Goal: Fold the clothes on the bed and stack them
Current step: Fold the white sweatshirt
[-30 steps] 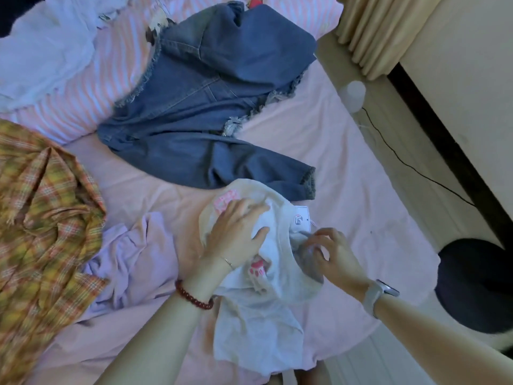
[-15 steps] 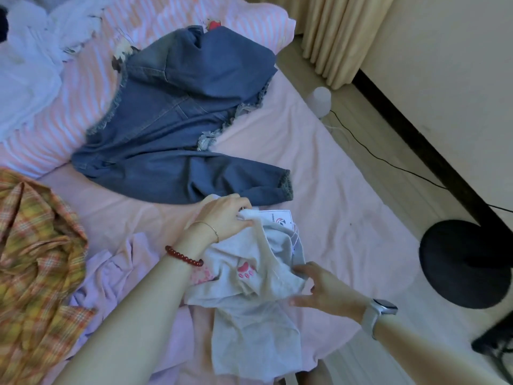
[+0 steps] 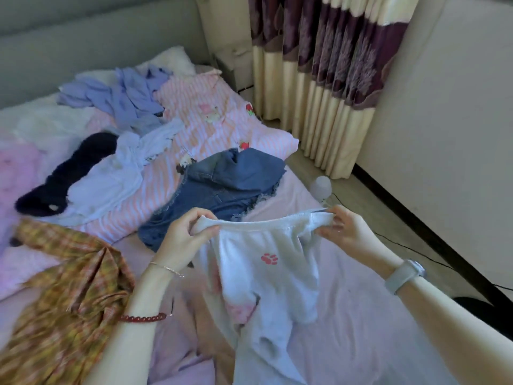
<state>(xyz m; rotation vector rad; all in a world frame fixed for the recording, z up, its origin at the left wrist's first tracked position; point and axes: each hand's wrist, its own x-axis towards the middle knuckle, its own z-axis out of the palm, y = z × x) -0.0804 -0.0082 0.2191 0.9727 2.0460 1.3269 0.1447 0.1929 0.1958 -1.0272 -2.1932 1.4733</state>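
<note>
A pair of white pants with pink paw prints [image 3: 266, 276] hangs above the bed, stretched by its ribbed waistband. My left hand [image 3: 183, 240] pinches the waistband's left end and my right hand [image 3: 347, 232] pinches its right end. The legs dangle down toward the pink sheet [image 3: 361, 315]. Behind the pants lies a crumpled blue denim garment [image 3: 222, 190]. An orange plaid shirt [image 3: 66, 290] lies at the left. Farther back lie a white top [image 3: 111, 179], a dark garment [image 3: 69, 170] and lilac clothes [image 3: 125, 98].
A pink striped blanket [image 3: 200, 120] covers the bed's far side. The bed's right edge drops to the floor, where a small white device [image 3: 322, 187] with a black cable stands. Striped curtains [image 3: 333, 79] hang beyond it. A lilac garment [image 3: 172, 365] lies under my left forearm.
Both hands lifted the white pants off the sheet and pulled the waistband taut between them. The view tilted up, revealing the bed's far side and the curtains.
</note>
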